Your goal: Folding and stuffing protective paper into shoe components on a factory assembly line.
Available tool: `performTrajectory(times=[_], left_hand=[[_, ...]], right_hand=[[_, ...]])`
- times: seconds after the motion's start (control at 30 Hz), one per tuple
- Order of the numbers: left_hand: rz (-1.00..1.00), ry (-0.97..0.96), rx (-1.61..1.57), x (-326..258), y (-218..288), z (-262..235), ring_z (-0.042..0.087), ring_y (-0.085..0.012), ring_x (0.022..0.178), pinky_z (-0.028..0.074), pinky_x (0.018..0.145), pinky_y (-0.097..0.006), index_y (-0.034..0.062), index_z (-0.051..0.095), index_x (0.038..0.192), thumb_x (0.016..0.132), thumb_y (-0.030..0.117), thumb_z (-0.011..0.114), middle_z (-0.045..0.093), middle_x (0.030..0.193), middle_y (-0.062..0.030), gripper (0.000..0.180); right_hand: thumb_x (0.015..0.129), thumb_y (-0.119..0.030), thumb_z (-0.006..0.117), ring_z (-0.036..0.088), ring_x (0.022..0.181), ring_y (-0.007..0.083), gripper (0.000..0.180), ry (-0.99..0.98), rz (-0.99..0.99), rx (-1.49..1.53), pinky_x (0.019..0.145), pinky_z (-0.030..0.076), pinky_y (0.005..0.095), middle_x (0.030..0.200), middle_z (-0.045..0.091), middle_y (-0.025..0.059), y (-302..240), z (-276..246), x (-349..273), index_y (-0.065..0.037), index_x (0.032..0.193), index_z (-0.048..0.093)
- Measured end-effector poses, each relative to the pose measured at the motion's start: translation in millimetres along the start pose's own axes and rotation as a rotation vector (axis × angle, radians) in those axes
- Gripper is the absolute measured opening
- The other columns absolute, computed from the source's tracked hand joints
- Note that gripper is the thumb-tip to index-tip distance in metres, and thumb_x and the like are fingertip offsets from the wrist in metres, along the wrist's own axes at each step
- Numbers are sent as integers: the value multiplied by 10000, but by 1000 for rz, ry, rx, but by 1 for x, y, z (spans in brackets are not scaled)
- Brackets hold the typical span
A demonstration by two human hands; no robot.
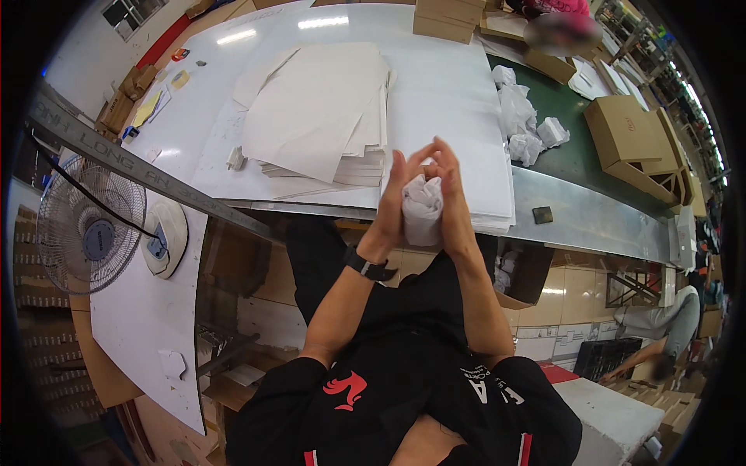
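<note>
Between my palms stands a bundle wrapped in white paper (423, 216), its crumpled top folded inward. My left hand (390, 206) presses on its left side, with a dark watch at the wrist. My right hand (455, 203) presses on its right side, fingers stretched upward and bent over toward the top. Both hands are at the table's near edge, just right of a thick stack of white paper sheets (318, 109). More large white sheets (451, 101) lie beyond my hands. What the paper encloses is hidden.
Several paper-wrapped bundles (519, 116) rest on a green conveyor belt (571, 159) at the right, near an open cardboard box (633, 140). A small dark block (542, 214) sits on the metal edge. At the left are a fan (93, 225) and a scale (165, 239). Other people are at right.
</note>
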State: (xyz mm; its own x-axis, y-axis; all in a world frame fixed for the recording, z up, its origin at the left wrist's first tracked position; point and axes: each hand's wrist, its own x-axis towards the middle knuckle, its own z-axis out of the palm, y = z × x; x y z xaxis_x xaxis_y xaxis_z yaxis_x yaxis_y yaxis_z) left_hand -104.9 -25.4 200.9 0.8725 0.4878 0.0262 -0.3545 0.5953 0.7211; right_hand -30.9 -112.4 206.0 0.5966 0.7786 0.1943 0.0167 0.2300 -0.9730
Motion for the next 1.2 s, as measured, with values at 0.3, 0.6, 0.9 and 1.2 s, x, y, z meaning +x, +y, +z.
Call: performTrajectory(times=[0.3, 0.6, 0.9, 1.2], left_hand=[[34, 120, 62, 6, -45, -14, 646, -143, 750, 525, 699, -268, 25, 616, 933, 1055, 587, 380, 661, 858, -72, 622], [-212, 144, -125, 19, -55, -37, 608, -214, 1064, 517, 916, -383, 22, 449, 1330, 910, 825, 388, 603, 1148, -128, 908], [621, 378, 1054, 92, 26, -91, 598, -345, 1165, 497, 940, -435, 21, 575, 1318, 919, 293, 740, 627, 1237, -179, 511], [432, 620, 2066, 138, 83, -273, 403, -411, 1402, 296, 1141, -608, 99, 647, 1310, 993, 467, 517, 533, 1479, -125, 504]], right_hand=[[1026, -205, 556, 556, 975, 202, 355, 468, -310, -421, 857, 464, 331, 1183, 570, 131, 40, -31, 5, 4, 1313, 565], [806, -230, 839, 631, 862, 183, 681, 54, -73, -517, 712, 547, 327, 1046, 635, 111, 36, -69, -16, 29, 1369, 558], [816, -433, 832, 618, 1130, 315, 847, 639, -131, -1031, 961, 493, 416, 1222, 639, 241, 46, -289, 144, 76, 1404, 497], [882, -464, 694, 452, 1342, 386, 591, 287, -135, -1372, 1117, 340, 534, 1413, 507, 208, 207, -172, 69, -103, 1341, 601]])
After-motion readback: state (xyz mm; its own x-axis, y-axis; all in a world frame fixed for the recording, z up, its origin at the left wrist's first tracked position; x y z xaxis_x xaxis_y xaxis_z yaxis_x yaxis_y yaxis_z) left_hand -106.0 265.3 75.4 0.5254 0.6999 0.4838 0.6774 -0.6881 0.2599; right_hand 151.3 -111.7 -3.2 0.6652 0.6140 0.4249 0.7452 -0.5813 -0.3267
